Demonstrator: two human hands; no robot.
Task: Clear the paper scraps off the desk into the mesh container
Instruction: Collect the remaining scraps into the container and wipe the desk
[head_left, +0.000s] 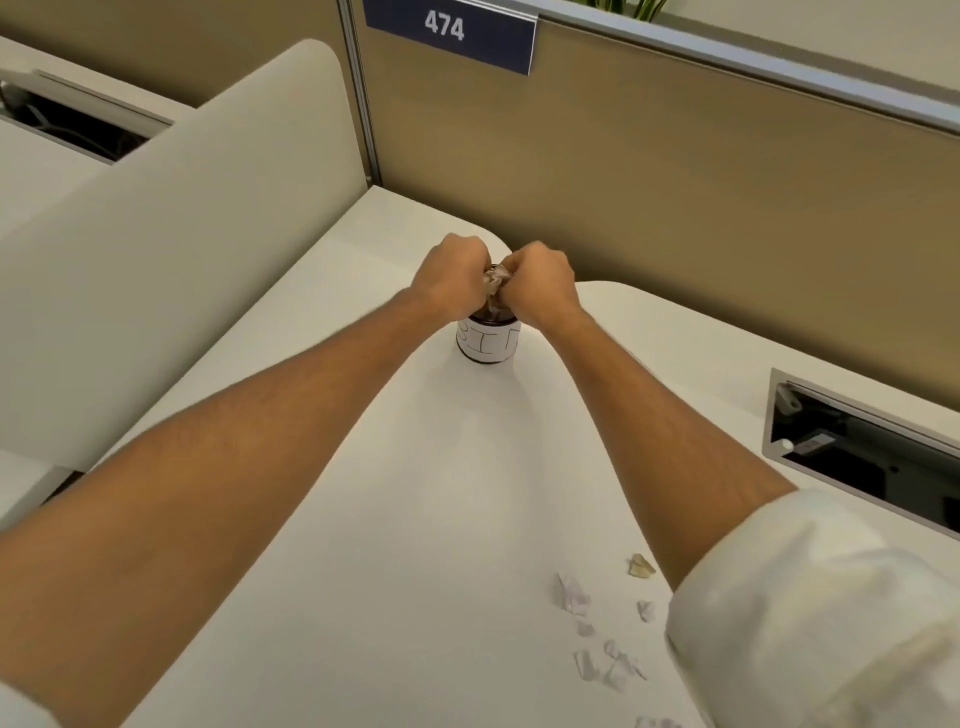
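We're at an office cubicle: tan fabric partition (675, 171) w/ metal trim, a blue number plate (449, 34) reading 474 on it, a white tabletop (415, 493) w/ a recessed cable tray (857, 441), a rounded divider panel (182, 234) to the next desk, plant leaves (623, 8) above the partition.

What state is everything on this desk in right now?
Left hand: closed on crumpled paper above the container.
Right hand: closed on the same paper.
Crumpled paper: pinched between both hands.
Mesh container: upright, labelled.
Paper scraps: loose on the desk.
Cable hatch: open.
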